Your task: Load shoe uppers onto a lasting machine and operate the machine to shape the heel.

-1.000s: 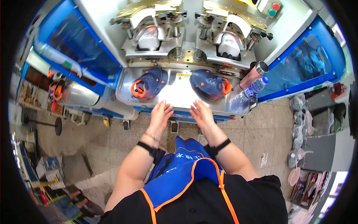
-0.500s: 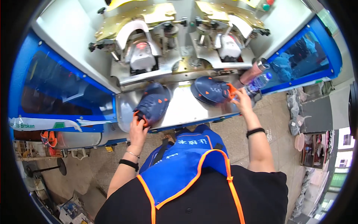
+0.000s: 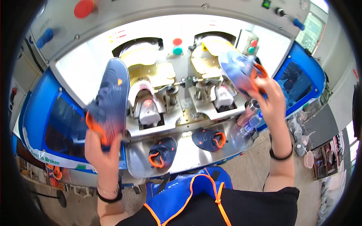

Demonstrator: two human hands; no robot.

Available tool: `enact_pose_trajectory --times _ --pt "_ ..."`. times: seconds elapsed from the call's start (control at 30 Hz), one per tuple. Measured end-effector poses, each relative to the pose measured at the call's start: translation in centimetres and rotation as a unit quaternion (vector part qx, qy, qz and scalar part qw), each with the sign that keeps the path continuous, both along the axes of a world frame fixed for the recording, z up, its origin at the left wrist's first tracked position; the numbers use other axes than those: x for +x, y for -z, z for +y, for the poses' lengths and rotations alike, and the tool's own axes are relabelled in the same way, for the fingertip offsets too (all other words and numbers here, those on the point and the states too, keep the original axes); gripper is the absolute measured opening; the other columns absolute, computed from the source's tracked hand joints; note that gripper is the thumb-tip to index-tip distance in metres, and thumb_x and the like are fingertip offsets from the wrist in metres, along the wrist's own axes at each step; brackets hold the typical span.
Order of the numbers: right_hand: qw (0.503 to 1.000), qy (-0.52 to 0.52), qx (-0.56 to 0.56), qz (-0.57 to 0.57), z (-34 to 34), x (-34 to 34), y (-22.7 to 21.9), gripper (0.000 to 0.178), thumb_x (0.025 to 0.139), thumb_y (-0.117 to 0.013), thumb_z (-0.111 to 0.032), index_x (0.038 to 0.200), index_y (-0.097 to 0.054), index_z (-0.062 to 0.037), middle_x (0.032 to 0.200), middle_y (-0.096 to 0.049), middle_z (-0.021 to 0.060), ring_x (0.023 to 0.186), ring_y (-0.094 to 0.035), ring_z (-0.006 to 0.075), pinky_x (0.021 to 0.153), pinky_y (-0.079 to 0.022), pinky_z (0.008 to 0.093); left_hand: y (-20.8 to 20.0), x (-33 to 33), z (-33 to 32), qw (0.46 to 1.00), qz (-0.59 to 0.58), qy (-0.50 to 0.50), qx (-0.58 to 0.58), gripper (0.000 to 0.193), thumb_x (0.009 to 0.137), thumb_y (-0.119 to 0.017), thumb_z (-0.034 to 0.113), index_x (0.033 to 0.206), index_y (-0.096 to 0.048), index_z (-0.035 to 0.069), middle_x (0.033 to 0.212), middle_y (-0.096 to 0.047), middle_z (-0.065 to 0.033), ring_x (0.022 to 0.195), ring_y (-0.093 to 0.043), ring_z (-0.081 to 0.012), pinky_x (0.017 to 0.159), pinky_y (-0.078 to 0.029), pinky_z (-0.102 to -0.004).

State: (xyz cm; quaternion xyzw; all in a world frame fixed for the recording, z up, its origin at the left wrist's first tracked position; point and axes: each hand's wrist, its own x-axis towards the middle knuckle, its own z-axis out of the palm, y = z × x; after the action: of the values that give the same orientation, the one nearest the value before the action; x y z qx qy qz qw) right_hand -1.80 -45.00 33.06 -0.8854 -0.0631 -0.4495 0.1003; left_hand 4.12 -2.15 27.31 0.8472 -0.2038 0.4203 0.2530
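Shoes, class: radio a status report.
Left hand gripping one raised shoe; right hand, another shoe. Two shoes on metal tray. Flask, bottle at its right end.

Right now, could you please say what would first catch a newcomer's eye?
Probably the dark, orange-trimmed shoe raised at left in the left hand, and its lookalike at upper right in the right hand. Next, the big red button at top left, then a third shoe and a fourth shoe on the metal tray below.
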Motion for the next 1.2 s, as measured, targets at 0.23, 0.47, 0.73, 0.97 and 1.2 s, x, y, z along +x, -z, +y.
enact_pose_trajectory --times 0.23,0.47,0.73,0.97,1.2 --pt "0.999 0.037 -0.006 0.005 -9.8 18.1 -0.7 0.030 0.074 -0.076 -0.026 0.098 -0.064 -0.0111 0.101 -0.065 0.0123 0.092 -0.062 0.0334 0.080 -0.050 0.0407 -5.6 15.8 -7.3 0.991 -0.013 -0.090 0.101 0.048 0.079 -0.072 0.048 0.107 -0.065 0.009 0.095 -0.063 -0.0131 0.083 -0.064 -0.0343 0.071 -0.051 -0.0425" --pt "0.993 0.079 0.079 0.046 -12.1 24.3 0.5 0.044 0.073 -0.079 -0.037 0.109 -0.064 -0.0176 0.115 -0.059 0.0070 0.096 -0.064 0.0284 0.084 -0.051 0.0396 -6.1 25.6 -12.1 0.981 0.068 -0.108 0.144 0.061 0.077 -0.074 0.049 0.122 -0.055 0.012 0.120 -0.056 -0.0167 0.095 -0.065 -0.0354 0.081 -0.053 -0.0424" --pt "0.938 0.178 0.289 -0.073 -17.8 21.0 9.0 0.073 0.102 -0.038 -0.047 0.143 -0.028 0.0122 0.151 -0.025 0.0328 0.141 -0.027 0.0432 0.116 -0.024 0.0458 -4.5 16.2 -14.9 0.991 -0.109 -0.060 0.057 0.055 0.074 -0.079 0.023 0.119 -0.052 0.007 0.126 -0.048 -0.0160 0.104 -0.057 -0.0369 0.085 -0.050 -0.0447" --pt "0.946 0.215 0.239 -0.035 -19.9 23.4 10.1 0.060 0.102 -0.036 -0.046 0.140 -0.042 0.0014 0.142 -0.044 0.0269 0.133 -0.040 0.0422 0.106 -0.038 0.0459 0.2 9.5 -15.4 0.996 -0.039 0.041 0.063 0.039 0.075 -0.075 0.017 0.108 -0.058 0.004 0.123 -0.051 -0.0180 0.108 -0.056 -0.0369 0.089 -0.048 -0.0432" --pt "0.969 0.026 0.164 -0.181 -14.4 17.0 5.2 0.032 0.104 -0.040 -0.022 0.107 -0.064 -0.0001 0.110 -0.062 0.0153 0.106 -0.059 0.0290 0.093 -0.044 0.0381 3.0 10.4 -10.3 0.994 -0.002 -0.048 0.097 0.046 0.080 -0.073 0.025 0.116 -0.057 0.001 0.122 -0.058 -0.0168 0.114 -0.054 -0.0348 0.097 -0.044 -0.0432"
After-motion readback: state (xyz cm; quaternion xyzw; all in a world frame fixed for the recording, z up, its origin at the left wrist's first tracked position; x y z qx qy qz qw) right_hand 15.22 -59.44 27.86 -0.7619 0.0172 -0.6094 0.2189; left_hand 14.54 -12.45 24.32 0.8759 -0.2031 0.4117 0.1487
